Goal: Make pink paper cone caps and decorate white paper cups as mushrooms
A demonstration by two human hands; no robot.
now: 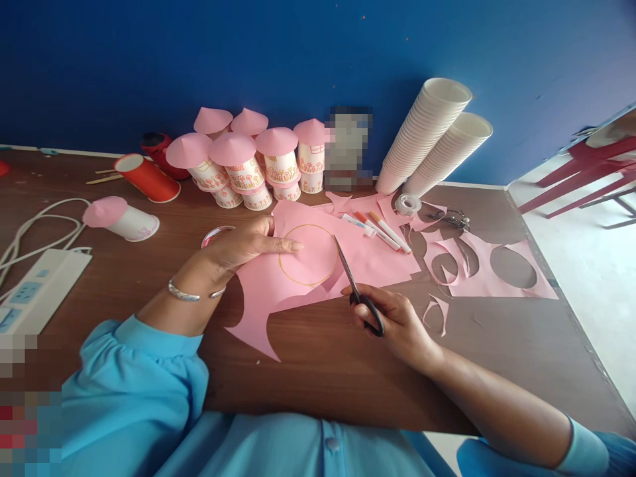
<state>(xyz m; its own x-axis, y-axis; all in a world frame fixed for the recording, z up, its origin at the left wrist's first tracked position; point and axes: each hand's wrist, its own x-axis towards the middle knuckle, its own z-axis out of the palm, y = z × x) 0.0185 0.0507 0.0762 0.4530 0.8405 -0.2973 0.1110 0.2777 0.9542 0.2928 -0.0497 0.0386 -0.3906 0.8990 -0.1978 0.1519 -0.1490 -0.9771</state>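
Note:
My left hand (258, 240) grips a sheet of pink paper (268, 285), its thumb on top near a drawn yellow circle. The sheet's lower left edge has curved cut-outs and a pointed tail. In my right hand (397, 318) is a pair of black-handled scissors (365, 301), fingers through the handles. The blades reach the paper at the right side of the circle, and their tips look close together. More pink paper (392, 258) lies underneath, with several markers (382, 232) on it.
Several decorated paper cups (278, 165) with pink cone roofs stand along the wall. Tall stacks of white cups (424, 136) lean at the back. Pink offcuts (497, 265) and a tape roll (408, 204) lie right. Leftward are a tipped cup (134, 222), an orange tube (149, 179) and a power strip (47, 291).

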